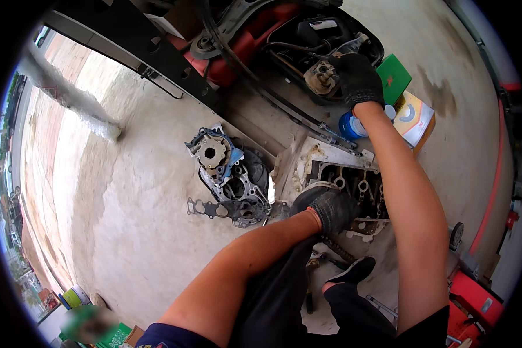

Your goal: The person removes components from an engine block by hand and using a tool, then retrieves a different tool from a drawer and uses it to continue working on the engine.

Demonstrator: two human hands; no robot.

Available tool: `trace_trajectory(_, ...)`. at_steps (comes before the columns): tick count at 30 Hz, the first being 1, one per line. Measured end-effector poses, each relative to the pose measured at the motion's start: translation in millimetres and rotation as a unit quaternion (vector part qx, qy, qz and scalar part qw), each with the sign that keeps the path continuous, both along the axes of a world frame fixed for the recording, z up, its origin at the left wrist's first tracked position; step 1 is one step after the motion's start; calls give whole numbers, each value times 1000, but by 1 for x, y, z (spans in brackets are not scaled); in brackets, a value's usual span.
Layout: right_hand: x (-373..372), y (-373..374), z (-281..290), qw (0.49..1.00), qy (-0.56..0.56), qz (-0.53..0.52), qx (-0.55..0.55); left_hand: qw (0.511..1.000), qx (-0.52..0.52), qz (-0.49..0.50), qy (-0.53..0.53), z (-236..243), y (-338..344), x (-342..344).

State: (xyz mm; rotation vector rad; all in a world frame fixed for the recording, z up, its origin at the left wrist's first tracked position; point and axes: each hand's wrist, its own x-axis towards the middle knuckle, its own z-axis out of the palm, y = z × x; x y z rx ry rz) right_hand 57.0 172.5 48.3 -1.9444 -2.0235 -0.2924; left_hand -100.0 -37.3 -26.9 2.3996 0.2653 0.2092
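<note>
My right hand (356,78), in a black glove, reaches into a black tray (377,43), fingers curled beside a dirty metal part (322,78); what they grip is unclear. My gloved left hand (333,210) rests with bent fingers at a pale metal engine block (318,152), beside a dark round part (307,197); its fingertips are partly hidden. Left of the block lie a cast housing with a round centre (211,153), a metal cover (246,185) and a dark gasket (209,207).
A black steel frame (127,49), red case (211,69) and hoses (246,75) lie at the top. A blue container (350,126), green box (394,75) and carton (416,119) stand right. Tools (336,261) lie by my foot. Wrapped roll (69,98) is left; red equipment (475,298) lower right.
</note>
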Motion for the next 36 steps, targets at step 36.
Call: trace_trajectory(36, -8, -203, 46, 485, 853, -174, 83, 895, -71, 422, -126, 25, 190, -29)
